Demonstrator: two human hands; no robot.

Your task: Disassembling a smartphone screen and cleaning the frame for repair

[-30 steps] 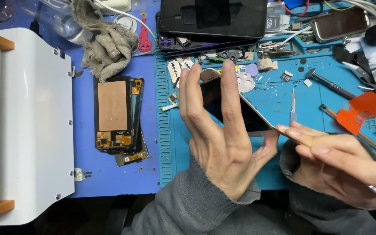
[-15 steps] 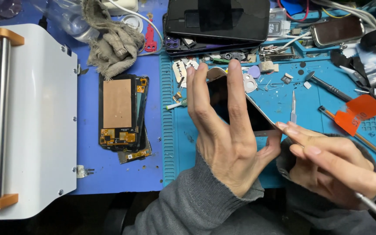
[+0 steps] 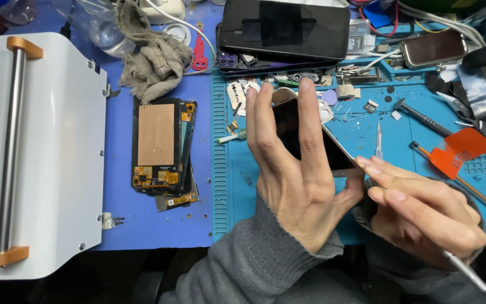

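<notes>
The left hand (image 3: 299, 186) holds a dark flat phone with a pale metal edge (image 3: 310, 138) up over the light blue ribbed mat (image 3: 243, 186) on the worktop, its grip clamped on the phone's sides. The right hand (image 3: 423, 214) has its grip closed on a thin silver metal tool (image 3: 471, 276), with the fingertips at the phone's lower right corner. The tool's tip is hidden, so it may be just starting to pry. The phone looks to be in one piece, so opening it is not done yet
</notes>
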